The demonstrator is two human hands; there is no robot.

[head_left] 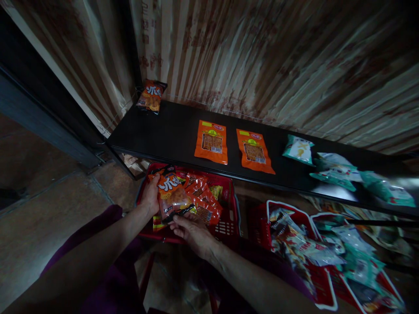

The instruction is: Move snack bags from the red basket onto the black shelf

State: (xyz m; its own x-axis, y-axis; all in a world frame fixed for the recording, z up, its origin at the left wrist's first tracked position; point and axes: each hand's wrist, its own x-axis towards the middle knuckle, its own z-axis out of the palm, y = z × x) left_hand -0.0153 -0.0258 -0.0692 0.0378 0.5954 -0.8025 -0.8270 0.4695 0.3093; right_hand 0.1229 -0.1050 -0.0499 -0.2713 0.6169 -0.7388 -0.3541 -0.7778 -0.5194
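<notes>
left hand (151, 196): partly closed, gripping the left side of an orange-and-black snack bag (175, 194); thumb on the front, other fingers mostly hidden behind. right hand (193, 231): partly curled, thumb and fingertips pinching the bag's lower edge. bag is between the two hands, tilted, printed face up, large white lettering near its top.

directly under both hands: red shopping basket (231, 220), slotted side wall. inside, just beyond the right hand, a loose heap of orange snack pouches (204, 198), overlapping; a yellow-green packet (216, 191) at the far side of the heap; a bit of yellow packaging below the left hand, mostly covered.

well off to the right of the right hand: two more red baskets, side by side. nearer basket (258, 222), white handle, filled with silvery and dark packets (294, 240). farther basket (348, 290) holds mint-green packets (360, 266) and darker ones, too dim to read.

beyond the hands, a black shelf (178, 126). past the left hand, at the shelf's end, a similar orange-and-black bag (152, 97) leaning upright. past the right hand, two flat orange windowed pouches (211, 143); farther right, mint-and-white packets (298, 149), lying loosely.
</notes>
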